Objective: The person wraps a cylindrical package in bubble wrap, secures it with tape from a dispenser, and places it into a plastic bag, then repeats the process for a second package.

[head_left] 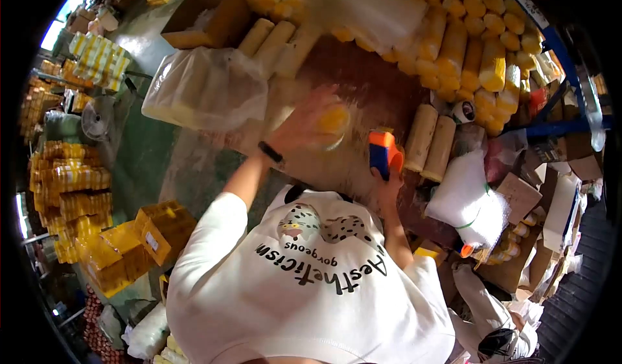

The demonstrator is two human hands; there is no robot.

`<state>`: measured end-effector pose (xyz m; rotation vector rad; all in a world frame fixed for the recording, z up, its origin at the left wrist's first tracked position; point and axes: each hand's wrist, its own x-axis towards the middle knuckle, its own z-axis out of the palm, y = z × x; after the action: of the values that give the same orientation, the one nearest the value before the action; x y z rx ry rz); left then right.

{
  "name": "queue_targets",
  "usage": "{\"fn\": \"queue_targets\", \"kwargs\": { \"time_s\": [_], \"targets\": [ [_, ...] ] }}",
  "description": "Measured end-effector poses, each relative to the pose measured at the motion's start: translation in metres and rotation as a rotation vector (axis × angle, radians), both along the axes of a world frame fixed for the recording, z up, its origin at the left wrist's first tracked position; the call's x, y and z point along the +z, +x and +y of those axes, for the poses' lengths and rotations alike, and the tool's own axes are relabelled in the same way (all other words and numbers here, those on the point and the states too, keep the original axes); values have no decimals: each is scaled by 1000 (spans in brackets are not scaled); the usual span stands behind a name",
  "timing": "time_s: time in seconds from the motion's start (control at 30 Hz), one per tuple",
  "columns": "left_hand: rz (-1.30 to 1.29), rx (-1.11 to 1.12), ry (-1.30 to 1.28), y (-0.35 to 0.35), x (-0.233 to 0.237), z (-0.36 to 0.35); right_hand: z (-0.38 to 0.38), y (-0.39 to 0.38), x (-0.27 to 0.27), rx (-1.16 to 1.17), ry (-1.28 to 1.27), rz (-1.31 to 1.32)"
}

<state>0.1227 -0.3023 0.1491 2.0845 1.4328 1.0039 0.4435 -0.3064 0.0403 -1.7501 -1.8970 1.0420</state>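
Note:
My left hand (304,121), blurred by motion, reaches over the table with a dark band at its wrist. Against its fingers is a round yellow-and-clear item (334,119), also smeared; whether the fingers grip it cannot be made out. My right hand (389,184) is wrapped round an orange and blue handheld tool (385,153), held over the reddish-brown table (343,69). Just right of the tool lie two pale rolls (429,140). A clear plastic bag (207,88) lies to the left of my left hand.
Yellow-ended rolls (466,46) are piled at the back right. An open cardboard box (207,17) stands at the back left. White wrapped bundles (460,192) lie at the right, and yellow-taped boxes (136,241) at the lower left. Another person (486,312) is at the lower right.

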Motion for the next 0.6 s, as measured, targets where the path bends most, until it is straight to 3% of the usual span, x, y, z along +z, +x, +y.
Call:
{"fn": "queue_targets", "kwargs": {
  "time_s": [0.07,0.17,0.27,0.37,0.47,0.5,0.6],
  "targets": [
    [408,-167,44,4,3,20,-15,9,4,-120,-66,291],
    [799,-343,-239,17,-1,57,-26,16,1,-245,-28,495],
    [572,-145,-380,17,-42,104,-43,11,22,-312,21,624],
    [821,-94,-425,13,-69,165,-54,13,33,-369,8,730],
    [474,297,-349,25,-73,167,-69,24,28,-438,12,634],
    [561,71,-346,17,-111,189,-75,32,20,-454,14,574],
    [346,-166,-24,39,-193,156,-89,34,-3,-492,105,479]
  ]
}}
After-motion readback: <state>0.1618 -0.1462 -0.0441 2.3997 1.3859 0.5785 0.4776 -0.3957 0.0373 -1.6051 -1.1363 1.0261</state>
